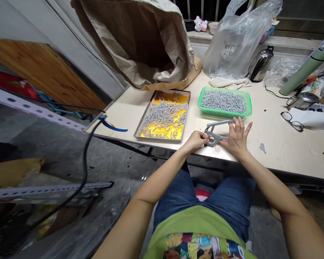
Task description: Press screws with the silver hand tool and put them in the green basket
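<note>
A grey metal plier-like hand tool [215, 138] with two long handles and a dark coil spring lies at the table's front edge. My right hand [237, 138] is around its handle ends, fingers over the upper handle and thumb side under the lower one. At the tool's head my left hand [198, 141] pinches with thumb and fingertips, beside a small red spot; what the fingertips hold is too small to make out. Behind the tool stands a green plastic basket [224, 114] full of small silver metal parts. To the left, a shallow tray [162, 139] holds similar parts scattered over its yellow bottom.
A big open paper sack [143, 46] leans over the back of the tray. Behind the basket are a clear plastic bag [229, 46], a cloth [229, 82] and a steel kettle [261, 63]. Eyeglasses [292, 121] and a green tube [306, 72] lie right; a black hose [86, 162] hangs left.
</note>
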The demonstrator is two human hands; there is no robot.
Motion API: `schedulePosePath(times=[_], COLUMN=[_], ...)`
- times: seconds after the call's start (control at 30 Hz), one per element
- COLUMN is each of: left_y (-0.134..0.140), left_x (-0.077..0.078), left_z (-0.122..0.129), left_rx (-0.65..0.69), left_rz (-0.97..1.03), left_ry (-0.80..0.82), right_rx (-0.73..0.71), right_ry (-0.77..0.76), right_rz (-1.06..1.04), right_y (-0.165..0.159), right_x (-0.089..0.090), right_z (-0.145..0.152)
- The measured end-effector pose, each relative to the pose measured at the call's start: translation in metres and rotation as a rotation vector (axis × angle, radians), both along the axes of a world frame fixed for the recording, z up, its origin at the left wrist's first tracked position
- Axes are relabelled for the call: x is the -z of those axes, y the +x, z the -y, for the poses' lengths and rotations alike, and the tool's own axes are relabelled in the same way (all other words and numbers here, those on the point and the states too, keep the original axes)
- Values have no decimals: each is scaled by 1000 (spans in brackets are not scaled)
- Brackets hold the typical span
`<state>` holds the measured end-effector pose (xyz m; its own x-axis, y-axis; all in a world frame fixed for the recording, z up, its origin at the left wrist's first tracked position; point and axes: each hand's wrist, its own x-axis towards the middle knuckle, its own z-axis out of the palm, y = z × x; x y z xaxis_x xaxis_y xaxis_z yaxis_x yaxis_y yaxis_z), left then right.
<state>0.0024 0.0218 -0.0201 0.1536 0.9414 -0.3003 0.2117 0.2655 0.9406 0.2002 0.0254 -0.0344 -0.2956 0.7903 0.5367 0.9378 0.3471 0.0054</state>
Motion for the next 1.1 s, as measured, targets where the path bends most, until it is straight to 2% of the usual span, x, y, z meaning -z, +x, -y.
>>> schedulePosePath(times=[0.17, 0.37, 0.53, 0.6, 0.67, 0.8, 0.93, 1.1], left_y=[-3, -10, -4, -1, 1, 6, 16, 28], left_x=[-8, -24, -24, -23, -21, -17, -15, -21], left_z=[3, 12, 13, 13, 14, 14, 12, -3], left_rx=[-2, -200, -184, -146, -93, -63, -115, -324], left_rz=[64, 185, 210, 214, 200, 197, 195, 198], left_ry=[-65, -127, -224, -260, -267, -196, -140, 49], right_rx=[8, 71, 133, 105, 74, 46, 101, 237], right_ry=[-28, -263, -489, -457, -349, -187, -168, -176], right_rz=[39, 135, 213, 227, 214, 165, 119, 25], right_y=[2, -4, -11, -10, -7, 3, 14, 31], right_x=[-4, -15, -19, -19, -19, -20, -18, -10], right_z=[-2, 2, 6, 7, 5, 0, 0, 6])
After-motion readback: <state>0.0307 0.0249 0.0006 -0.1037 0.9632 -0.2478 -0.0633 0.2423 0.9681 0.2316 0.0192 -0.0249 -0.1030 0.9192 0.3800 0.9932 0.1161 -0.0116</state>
